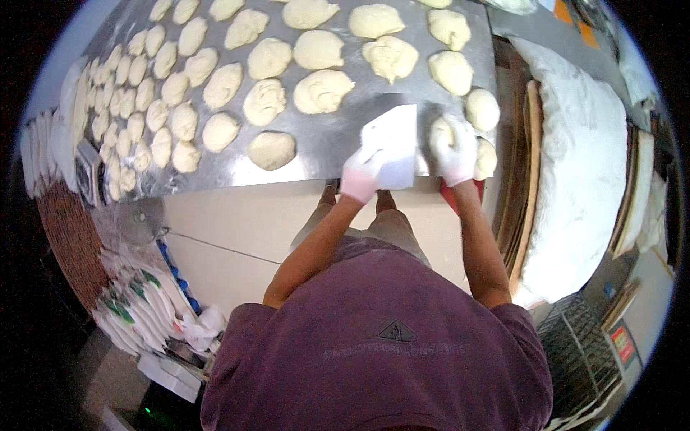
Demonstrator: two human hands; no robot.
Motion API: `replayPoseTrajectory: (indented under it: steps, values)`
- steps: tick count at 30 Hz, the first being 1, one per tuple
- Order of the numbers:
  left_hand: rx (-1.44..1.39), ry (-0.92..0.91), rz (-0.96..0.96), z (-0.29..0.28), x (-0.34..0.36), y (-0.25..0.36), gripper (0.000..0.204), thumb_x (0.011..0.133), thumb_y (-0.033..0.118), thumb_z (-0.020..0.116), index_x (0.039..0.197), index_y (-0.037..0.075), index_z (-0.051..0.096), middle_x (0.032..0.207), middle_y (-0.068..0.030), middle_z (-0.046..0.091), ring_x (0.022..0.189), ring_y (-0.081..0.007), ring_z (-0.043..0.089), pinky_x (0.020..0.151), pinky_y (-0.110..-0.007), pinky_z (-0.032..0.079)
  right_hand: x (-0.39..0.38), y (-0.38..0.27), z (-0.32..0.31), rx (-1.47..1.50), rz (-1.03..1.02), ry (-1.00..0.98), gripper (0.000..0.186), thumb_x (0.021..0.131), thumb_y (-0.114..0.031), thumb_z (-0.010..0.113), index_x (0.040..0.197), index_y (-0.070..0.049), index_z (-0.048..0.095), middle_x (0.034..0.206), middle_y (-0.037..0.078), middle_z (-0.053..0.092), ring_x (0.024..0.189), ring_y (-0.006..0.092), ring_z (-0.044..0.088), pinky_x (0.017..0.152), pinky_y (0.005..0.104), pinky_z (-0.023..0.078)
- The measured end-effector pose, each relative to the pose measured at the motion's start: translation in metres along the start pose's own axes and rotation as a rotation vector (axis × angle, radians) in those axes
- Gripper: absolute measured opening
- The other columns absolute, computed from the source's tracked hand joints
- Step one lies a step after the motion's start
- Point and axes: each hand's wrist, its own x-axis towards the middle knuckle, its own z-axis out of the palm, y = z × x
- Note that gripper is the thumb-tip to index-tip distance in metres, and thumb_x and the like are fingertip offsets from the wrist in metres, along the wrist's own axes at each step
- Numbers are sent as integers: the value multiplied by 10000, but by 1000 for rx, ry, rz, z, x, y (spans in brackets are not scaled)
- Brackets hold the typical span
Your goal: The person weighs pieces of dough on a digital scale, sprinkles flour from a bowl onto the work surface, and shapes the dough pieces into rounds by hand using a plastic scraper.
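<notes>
My left hand (362, 177), in a white and pinkish glove, grips a flat white sheet-like piece (397, 144), probably a dough scraper. It is raised over the near edge of the metal table (327, 154) and casts a shadow there. To its right, my gloved right hand (458, 156) is closed round a piece of dough (441, 133), slightly blurred; its fingers partly cover the dough. Close beside that hand lie a round dough piece (482, 109) and another dough piece (486, 159) at the table's right edge.
Rows of pale dough pieces (270, 59) cover the table, with smaller ones (122, 100) at the far left. On the right stand brown boards (514, 165) and a white cloth-like cover (582, 165). White bags (136, 309) and a wire rack (578, 345) are lower down.
</notes>
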Motion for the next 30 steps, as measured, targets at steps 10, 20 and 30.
replayPoseTrajectory:
  steps: [10,20,30]
  values:
    - [-78,430,-516,-251,-80,-50,423,988,251,480,1299,-33,521,1310,-120,551,1163,-217,533,1002,-360,416,-11,-101,51,212,145,-332,498,831,-186,615,1264,39,514,1254,237,549,1195,375,501,1052,448,365]
    - [60,-50,-376,-145,-35,-30,348,864,285,585,1067,11,650,960,-208,666,934,-341,633,822,-405,481,-20,-145,138,602,522,-365,653,801,-305,691,1324,3,449,1290,210,516,1183,342,513,1012,417,417]
    - [683,238,-474,-250,-9,-8,449,838,258,652,1215,26,577,1028,-200,668,964,-377,624,858,-409,486,40,-110,74,642,526,50,343,892,-234,583,1108,32,606,988,118,650,928,148,584,845,291,465]
